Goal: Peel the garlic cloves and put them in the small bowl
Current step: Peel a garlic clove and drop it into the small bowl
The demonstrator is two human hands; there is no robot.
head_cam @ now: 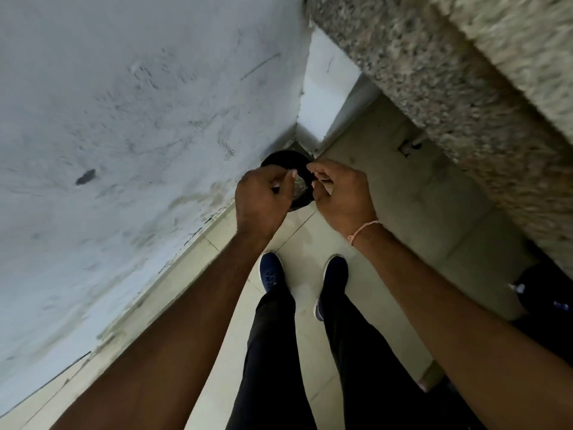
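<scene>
Both our forearms reach down over a black bin on the floor; our left hand and right hand each pinch something small and pale, likely garlic skin. No bowl shows, so we cannot judge progress.

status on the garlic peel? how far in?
Done: cannot tell; no small bowl or peeled cloves are in view. In hand: left hand and right hand are held over a black bin in the floor corner, fingers curled round small pale bits, likely a clove and skin. Left: bowling the cloves, at least.
</scene>
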